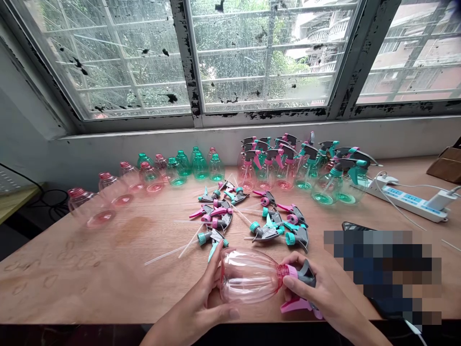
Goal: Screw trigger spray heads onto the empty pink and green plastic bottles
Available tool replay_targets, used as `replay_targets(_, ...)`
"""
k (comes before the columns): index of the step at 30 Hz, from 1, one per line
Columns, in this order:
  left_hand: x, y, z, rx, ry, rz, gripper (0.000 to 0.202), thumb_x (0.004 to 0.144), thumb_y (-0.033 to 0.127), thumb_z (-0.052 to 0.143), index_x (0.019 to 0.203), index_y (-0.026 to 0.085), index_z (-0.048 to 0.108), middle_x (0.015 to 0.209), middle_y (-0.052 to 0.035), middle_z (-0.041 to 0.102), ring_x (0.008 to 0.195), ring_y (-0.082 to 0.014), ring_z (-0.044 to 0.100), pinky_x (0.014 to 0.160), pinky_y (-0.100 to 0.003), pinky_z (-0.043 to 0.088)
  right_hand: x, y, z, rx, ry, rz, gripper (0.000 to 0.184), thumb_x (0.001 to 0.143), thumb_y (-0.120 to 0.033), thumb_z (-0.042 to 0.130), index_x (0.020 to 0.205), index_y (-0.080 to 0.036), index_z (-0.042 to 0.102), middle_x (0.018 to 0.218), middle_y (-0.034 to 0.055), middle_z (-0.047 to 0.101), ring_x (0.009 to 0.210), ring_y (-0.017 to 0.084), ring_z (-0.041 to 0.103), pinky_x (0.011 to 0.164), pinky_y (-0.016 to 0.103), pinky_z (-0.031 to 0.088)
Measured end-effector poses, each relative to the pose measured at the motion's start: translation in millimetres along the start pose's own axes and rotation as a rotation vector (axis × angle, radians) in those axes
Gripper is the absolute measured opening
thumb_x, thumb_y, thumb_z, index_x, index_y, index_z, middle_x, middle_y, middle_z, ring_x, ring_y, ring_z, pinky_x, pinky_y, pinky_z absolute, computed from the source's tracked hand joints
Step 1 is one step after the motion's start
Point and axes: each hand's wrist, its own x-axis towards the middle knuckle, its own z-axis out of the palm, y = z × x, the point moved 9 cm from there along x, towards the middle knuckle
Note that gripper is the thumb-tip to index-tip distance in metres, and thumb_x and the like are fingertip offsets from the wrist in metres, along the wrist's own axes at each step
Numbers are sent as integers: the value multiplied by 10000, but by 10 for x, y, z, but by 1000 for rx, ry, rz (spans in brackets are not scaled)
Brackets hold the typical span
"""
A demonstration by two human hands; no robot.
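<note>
A clear pink plastic bottle (248,275) lies on its side near the front edge of the wooden table (90,269). My left hand (205,298) wraps round its base. My right hand (317,290) grips the grey and pink spray trigger head (304,288) sitting on the bottle's neck, fingers closed on its collar. Just beyond the bottle lies a scatter of loose trigger heads (252,216) in grey with pink or teal parts, their thin dip tubes sticking out.
Empty pink bottles (108,192) and teal bottles (194,166) stand in a row at the back left. Bottles with spray heads fitted (306,163) cluster at the back right. A white power strip (410,199) with cables, a phone (355,227) and a cardboard box (446,163) sit on the right.
</note>
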Motion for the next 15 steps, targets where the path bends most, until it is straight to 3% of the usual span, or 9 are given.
replay_targets(4,-1,-50,19,-46,-25,-30,1036,908,373,749,1644,392,20,1690,-62,282,1588,-327,135,1236,-468,305,-6,-2,11,-9,11,12,423,808,-533,842,953,-193,636,638,-17,736,544,138,637,631,294,643)
replay_targets(8,6,-34,8,21,-21,18,986,943,316,706,1634,435,14,1726,-34,182,1558,-319,239,1220,-455,333,-6,-17,10,-9,18,2,429,801,-538,846,950,-190,642,622,-28,719,538,136,636,613,281,641)
replay_targets(12,6,-10,-13,99,-4,51,919,978,262,630,1625,471,11,1739,-16,147,1582,-317,180,1223,-466,321,-7,-13,-14,-66,27,17,439,802,-557,834,951,-189,646,617,-19,722,535,153,657,559,259,618)
replay_targets(15,7,-13,-35,76,23,24,1064,892,244,749,1625,467,10,1740,-7,151,1580,-314,177,1269,-483,221,-6,-16,-32,-100,33,14,437,799,-563,833,937,-190,650,617,-12,723,534,168,674,543,260,607)
